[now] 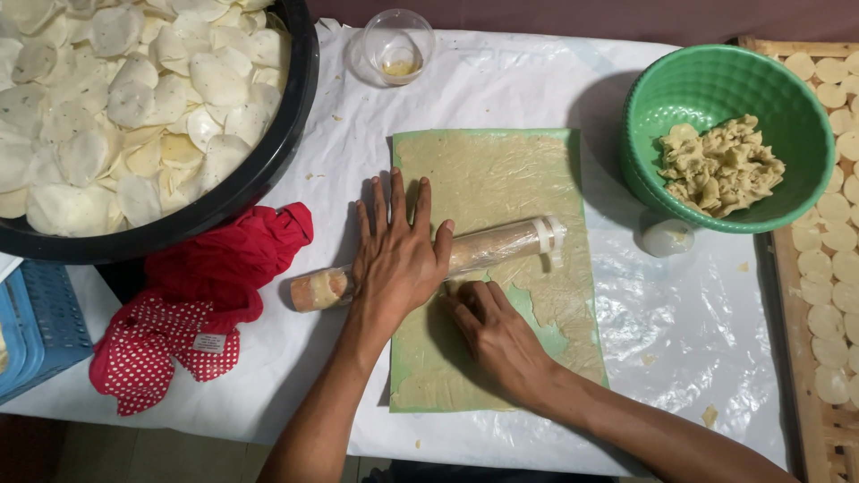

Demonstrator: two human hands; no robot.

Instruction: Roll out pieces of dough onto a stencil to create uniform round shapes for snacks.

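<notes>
A plastic-wrapped rolling pin [501,246] lies slanted across a green mat [550,331] spread with thin beige dough [492,179]. My left hand [396,255] presses flat on the pin's middle, fingers spread. My right hand [497,335] rests just below the pin, fingertips pinching at the torn edge of the dough sheet where green mat shows through.
A big black basin [268,170] of thin white dough discs sits far left. A green bowl [707,89] with dough scraps stands at right, beside a wooden tray [796,295] of round discs. A red cloth [197,304], a blue basket [40,326], a small clear cup [398,45] and a white lump [667,237] lie around.
</notes>
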